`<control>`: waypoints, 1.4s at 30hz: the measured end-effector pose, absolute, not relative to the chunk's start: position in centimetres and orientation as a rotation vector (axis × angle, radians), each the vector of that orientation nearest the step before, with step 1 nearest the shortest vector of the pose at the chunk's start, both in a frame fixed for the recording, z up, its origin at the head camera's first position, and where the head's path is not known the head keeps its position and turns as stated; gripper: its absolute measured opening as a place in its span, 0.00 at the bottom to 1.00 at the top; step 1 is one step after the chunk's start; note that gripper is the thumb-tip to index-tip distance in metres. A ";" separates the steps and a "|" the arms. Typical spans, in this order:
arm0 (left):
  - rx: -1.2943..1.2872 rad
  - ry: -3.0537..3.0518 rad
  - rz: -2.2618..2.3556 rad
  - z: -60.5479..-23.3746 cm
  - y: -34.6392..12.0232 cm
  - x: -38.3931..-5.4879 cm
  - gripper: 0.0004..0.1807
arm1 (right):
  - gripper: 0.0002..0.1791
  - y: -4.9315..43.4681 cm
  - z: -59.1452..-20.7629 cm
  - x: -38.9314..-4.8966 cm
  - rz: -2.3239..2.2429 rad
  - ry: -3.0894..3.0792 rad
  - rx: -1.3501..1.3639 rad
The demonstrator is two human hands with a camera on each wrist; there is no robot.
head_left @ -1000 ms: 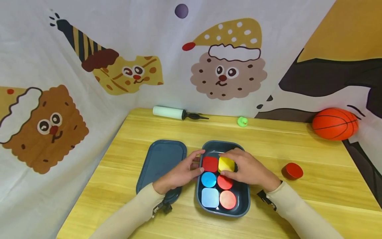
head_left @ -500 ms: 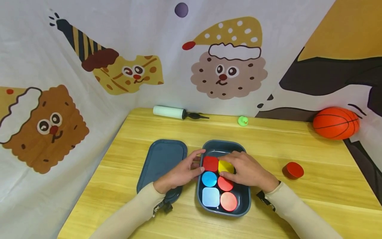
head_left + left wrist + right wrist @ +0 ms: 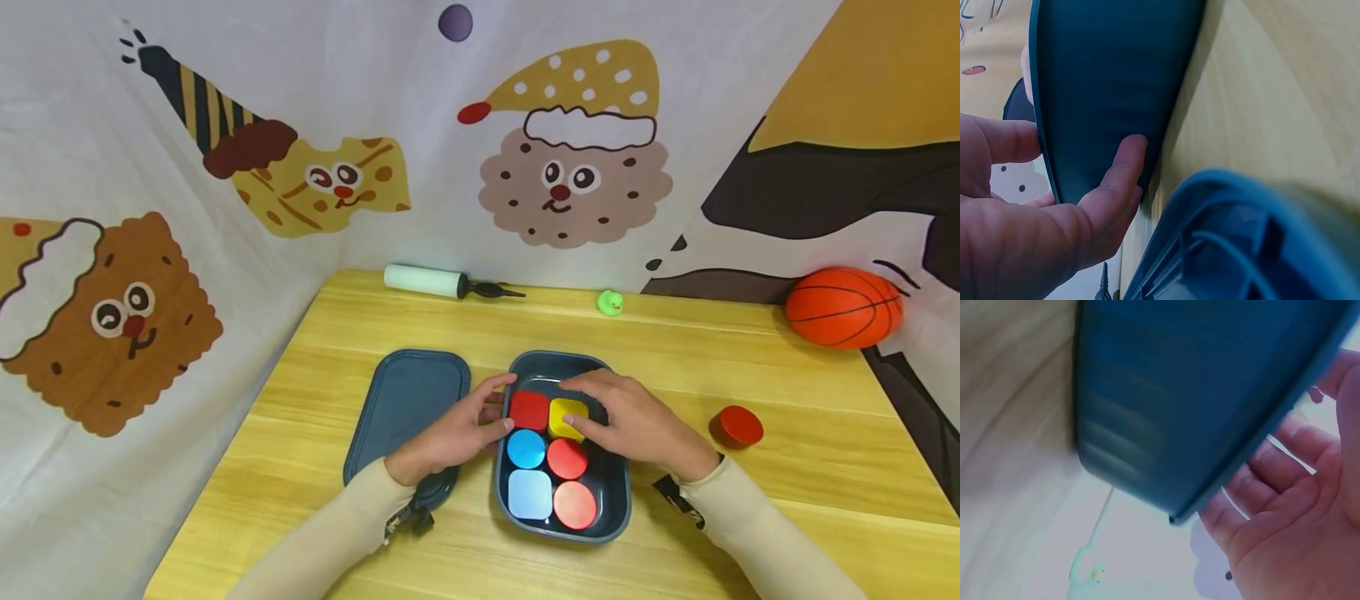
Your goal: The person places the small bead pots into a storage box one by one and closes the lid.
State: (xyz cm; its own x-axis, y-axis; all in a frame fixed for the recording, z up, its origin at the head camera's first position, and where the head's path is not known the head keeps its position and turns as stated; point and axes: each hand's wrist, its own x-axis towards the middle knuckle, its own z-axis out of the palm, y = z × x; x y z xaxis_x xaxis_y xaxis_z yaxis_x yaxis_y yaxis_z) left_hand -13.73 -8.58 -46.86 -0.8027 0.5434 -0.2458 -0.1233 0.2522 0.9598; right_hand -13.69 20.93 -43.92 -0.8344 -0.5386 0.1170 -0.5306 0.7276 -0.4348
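Note:
A dark blue rectangular box [image 3: 502, 492] with rounded corners stands on the table in the head view. My left hand [image 3: 465, 429] holds its left wall, thumb at the rim; in the left wrist view other fingers [image 3: 1113, 181] lie along the outside wall. My right hand [image 3: 637, 421] hovers over the right rim, fingers spread and nothing held, its thumb above a yellow rounded-square block [image 3: 562, 408]. Beside that sit a red rounded-square block [image 3: 529, 411], a blue round block [image 3: 527, 449], two red round blocks [image 3: 567, 459] and a light blue rounded-square block [image 3: 530, 495].
Left of the box lies its dark blue lid [image 3: 412, 392]. A red cylinder block [image 3: 737, 427] stands to the right. Along the back are a white hand pump [image 3: 427, 282], a green rubber duck [image 3: 610, 302] and an orange basketball [image 3: 845, 308]. A printed cloth hangs behind.
My right hand has let go of the yellow block and drawn back up and to the right, fingers spreading. The left hand stays on the box wall.

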 end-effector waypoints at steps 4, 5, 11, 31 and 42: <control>0.378 1.989 1.594 -46.8 -8.6 -13.6 0.36 | 0.26 21.7 -43.3 -13.5 -0.769 2.938 -0.882; 0.379 1.990 1.593 -46.8 -8.7 -13.6 0.36 | 0.25 21.9 -43.1 -13.4 -0.782 2.948 -0.884; 0.386 1.987 1.595 -46.7 -8.7 -13.5 0.36 | 0.24 23.8 -42.3 -13.0 -0.819 3.031 -0.900; 0.381 1.972 1.590 -46.9 -8.8 -13.5 0.36 | 0.23 31.8 -42.0 -11.2 -0.875 3.318 -0.634; 0.384 1.978 1.595 -46.8 -8.7 -13.6 0.36 | 0.20 36.6 -44.2 -10.6 -0.994 3.256 -0.346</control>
